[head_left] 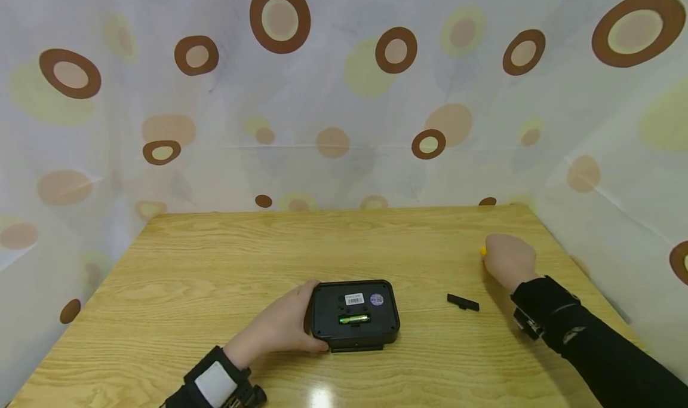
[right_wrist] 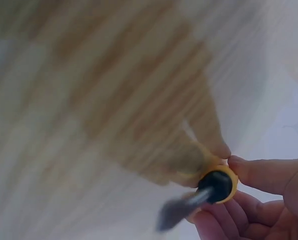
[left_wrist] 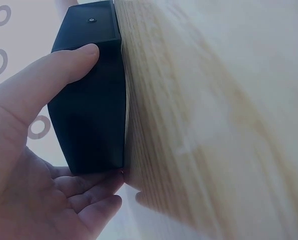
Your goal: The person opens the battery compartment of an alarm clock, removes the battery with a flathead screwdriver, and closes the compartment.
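A black boxy electronic device (head_left: 344,330) lies back side up on the table, with a white label and a round purple sticker. A green battery (head_left: 355,319) sits in its uncovered slot. My left hand (head_left: 290,324) grips the device's left side; in the left wrist view the thumb presses one face and the fingers reach under the far end. To the right lies a small black battery cover (head_left: 463,302). Farther right, my right hand (head_left: 510,258) holds a screwdriver (right_wrist: 216,186) with a yellow and black handle by the table surface; its metal shaft is blurred.
The wooden table (head_left: 242,247) ends at a patterned curtain (head_left: 333,97) behind it and on both sides. The right forearm, in a black sleeve (head_left: 602,342), crosses the table's right edge.
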`<state>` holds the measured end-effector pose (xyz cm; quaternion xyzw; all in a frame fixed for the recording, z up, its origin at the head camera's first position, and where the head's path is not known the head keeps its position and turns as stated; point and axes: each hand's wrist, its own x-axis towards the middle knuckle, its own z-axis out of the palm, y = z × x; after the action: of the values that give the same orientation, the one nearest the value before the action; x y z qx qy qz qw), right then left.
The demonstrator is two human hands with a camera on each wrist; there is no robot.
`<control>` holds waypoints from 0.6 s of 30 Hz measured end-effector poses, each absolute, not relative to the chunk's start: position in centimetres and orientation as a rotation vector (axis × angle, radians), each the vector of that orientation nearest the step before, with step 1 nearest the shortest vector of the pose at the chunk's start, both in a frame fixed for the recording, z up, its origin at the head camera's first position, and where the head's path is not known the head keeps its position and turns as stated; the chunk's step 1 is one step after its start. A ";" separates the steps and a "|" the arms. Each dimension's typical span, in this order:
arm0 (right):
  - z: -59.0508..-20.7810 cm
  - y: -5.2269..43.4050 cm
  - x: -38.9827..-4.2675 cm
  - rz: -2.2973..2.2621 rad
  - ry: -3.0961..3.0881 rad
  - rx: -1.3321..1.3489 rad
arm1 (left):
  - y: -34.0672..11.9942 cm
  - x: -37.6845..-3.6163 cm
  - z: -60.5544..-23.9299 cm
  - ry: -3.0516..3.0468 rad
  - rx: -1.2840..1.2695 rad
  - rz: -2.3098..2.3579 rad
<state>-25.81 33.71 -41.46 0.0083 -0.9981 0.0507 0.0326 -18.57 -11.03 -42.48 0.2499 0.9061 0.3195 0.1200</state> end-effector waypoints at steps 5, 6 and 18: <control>-41.2 33.8 -25.8 0.135 -3.105 -0.009 | -11.0 -18.6 -42.5 2.645 0.734 0.939; -41.1 33.8 -25.8 0.142 -3.115 -0.011 | -11.0 -18.6 -42.4 2.646 0.734 0.940; -41.3 34.1 -25.9 0.161 -3.130 -0.005 | -11.0 -18.6 -42.4 2.642 0.733 0.941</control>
<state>-25.95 34.13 -41.33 -0.0017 -0.9987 0.0513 0.0036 -18.58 -10.96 -42.36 0.2511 0.9047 0.3222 0.1213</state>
